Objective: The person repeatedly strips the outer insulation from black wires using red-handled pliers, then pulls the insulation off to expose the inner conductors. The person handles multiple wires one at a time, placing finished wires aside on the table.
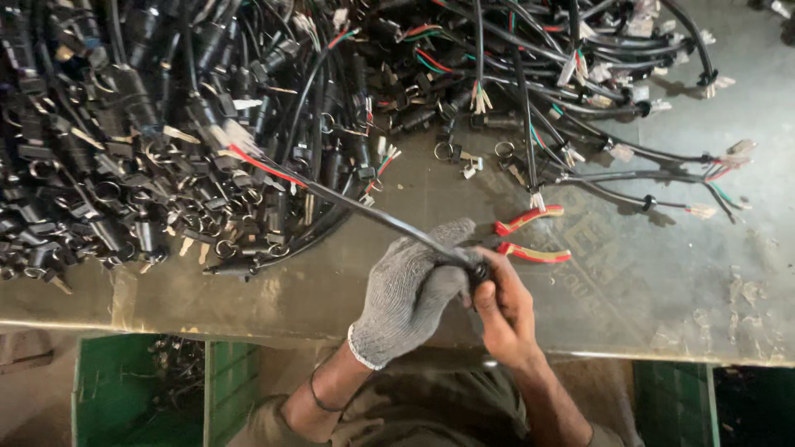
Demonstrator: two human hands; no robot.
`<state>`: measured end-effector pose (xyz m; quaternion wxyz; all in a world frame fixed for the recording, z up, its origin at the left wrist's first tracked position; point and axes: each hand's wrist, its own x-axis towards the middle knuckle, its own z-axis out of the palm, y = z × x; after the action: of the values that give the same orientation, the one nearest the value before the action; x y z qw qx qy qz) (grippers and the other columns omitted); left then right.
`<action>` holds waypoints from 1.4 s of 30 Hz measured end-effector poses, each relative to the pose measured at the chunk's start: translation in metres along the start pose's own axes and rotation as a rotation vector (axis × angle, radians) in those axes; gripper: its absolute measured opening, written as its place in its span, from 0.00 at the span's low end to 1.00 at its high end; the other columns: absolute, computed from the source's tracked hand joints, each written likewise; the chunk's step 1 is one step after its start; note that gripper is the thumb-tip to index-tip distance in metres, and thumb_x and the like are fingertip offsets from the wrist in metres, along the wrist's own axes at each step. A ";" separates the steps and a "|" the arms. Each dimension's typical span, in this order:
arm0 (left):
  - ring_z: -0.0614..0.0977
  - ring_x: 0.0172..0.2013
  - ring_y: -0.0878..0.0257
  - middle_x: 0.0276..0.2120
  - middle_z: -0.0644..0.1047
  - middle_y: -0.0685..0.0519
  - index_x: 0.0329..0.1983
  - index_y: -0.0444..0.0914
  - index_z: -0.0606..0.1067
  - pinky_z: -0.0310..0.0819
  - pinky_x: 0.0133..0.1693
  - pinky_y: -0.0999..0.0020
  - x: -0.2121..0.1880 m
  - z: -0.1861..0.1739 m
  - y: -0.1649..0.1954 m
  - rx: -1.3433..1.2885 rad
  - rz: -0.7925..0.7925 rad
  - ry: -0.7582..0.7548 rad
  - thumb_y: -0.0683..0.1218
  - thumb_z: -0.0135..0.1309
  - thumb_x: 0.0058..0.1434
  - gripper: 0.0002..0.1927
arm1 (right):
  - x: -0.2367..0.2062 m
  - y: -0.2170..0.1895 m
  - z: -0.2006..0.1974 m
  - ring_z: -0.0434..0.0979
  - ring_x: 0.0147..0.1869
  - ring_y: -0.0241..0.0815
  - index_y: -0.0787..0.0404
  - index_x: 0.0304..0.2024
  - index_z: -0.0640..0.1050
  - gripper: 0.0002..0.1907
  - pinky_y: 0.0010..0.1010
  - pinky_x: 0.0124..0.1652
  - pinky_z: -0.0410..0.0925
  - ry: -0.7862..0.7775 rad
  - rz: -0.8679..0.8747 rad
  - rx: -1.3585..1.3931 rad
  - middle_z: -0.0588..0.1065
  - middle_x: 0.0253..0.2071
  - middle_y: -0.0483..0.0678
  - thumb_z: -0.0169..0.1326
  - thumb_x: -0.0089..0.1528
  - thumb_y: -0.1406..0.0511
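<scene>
Both hands closed on black cable (364, 207): gloved left hand (410, 285) wraps it, bare right hand (501, 310) pinches its end. Long axis runs toward 10 o'clock; pliers (530, 236) at 1 o'clock on worktop (646, 281).

Packages, screens, signs: none seen.

Labels: small white or pale tag-like tabs (741, 147) sit at the stripped ends of several black cables, mostly upper right over the desk (679, 273); more pale tabs (180, 133) lie scattered in the dark pile at left. Rectangular, short; whether printed cannot be told at this size.

Desk surface: faint, worn stencilled marking (592, 248) on the grey metal, right of centre, beside the red-handled pliers; pale against the grey, partly rubbed away.

Green crate (108, 372) below desk edge, lower left: no label visible.
</scene>
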<state>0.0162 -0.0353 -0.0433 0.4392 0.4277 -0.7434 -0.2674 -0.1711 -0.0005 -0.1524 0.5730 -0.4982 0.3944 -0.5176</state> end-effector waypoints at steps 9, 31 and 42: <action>0.71 0.61 0.42 0.62 0.71 0.40 0.62 0.35 0.72 0.61 0.62 0.54 0.018 0.007 0.003 -0.045 -0.028 -0.003 0.51 0.60 0.59 0.30 | -0.002 0.035 -0.023 0.68 0.35 0.30 0.65 0.61 0.74 0.22 0.30 0.38 0.73 -0.042 0.293 0.305 0.67 0.34 0.40 0.46 0.69 0.60; 0.79 0.46 0.55 0.43 0.81 0.47 0.45 0.32 0.81 0.73 0.51 0.59 -0.017 0.014 -0.019 -0.678 -0.550 -0.178 0.41 0.58 0.65 0.08 | -0.011 0.060 0.012 0.71 0.38 0.36 0.64 0.52 0.72 0.14 0.31 0.36 0.68 -0.162 0.388 0.773 0.74 0.40 0.46 0.43 0.73 0.61; 0.74 0.37 0.72 0.46 0.74 0.56 0.68 0.34 0.68 0.74 0.40 0.75 -0.010 0.012 -0.030 -0.634 -0.452 -0.111 0.43 0.50 0.70 0.23 | 0.036 -0.045 0.004 0.67 0.52 0.47 0.63 0.65 0.62 0.38 0.41 0.52 0.63 -0.153 -0.315 -0.633 0.65 0.53 0.51 0.56 0.63 0.46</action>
<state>0.0196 -0.0412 -0.0760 0.4385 0.4086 -0.5336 -0.5967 -0.1704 -0.0334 -0.1052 0.3315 -0.7430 0.4094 -0.4129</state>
